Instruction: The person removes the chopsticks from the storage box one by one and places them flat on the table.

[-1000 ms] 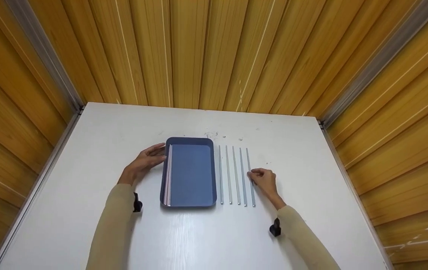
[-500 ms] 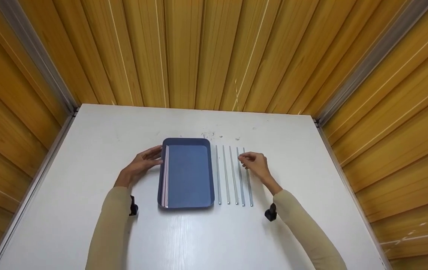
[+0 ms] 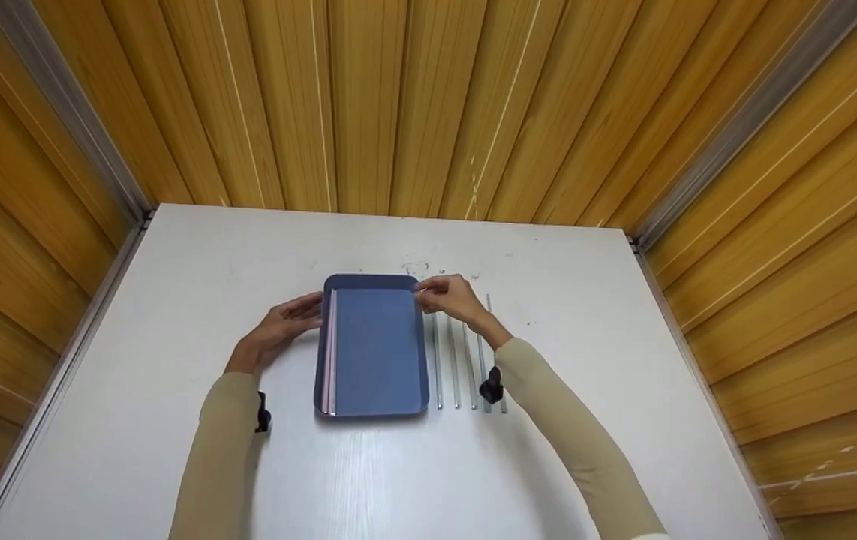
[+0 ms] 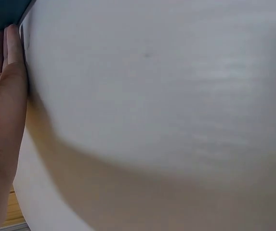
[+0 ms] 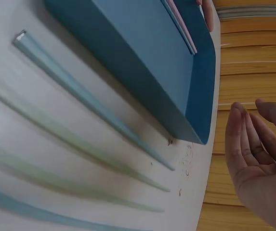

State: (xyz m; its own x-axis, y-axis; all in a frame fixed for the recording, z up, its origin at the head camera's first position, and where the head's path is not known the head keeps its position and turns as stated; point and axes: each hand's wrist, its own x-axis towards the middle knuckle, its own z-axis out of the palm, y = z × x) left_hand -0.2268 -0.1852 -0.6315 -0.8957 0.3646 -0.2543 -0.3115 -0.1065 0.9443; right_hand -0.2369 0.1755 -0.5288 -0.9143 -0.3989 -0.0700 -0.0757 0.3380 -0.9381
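A blue rectangular tray lies on the white table in the head view. Thin pink and bluish straw-like sticks lie lengthwise along its left inner wall. My left hand rests its extended fingers against the tray's left side. At the far right corner of the tray is my right hand, its fingers loosely bent with nothing between them in the right wrist view. Whether it touches the rim I cannot tell. Several pale blue and pale green straw-like sticks with shiny ends lie beside the tray, partly hidden by my right arm.
The white table ends at a wall of yellow wood-look panels, with more panels on both sides. Small dark marks dot the surface behind the tray. A black wrist camera hangs under the right sleeve, over the sticks.
My right hand has moved left and away from me, from the rightmost stick across the row to the tray's far right corner. My left hand has stayed at the tray's left side.
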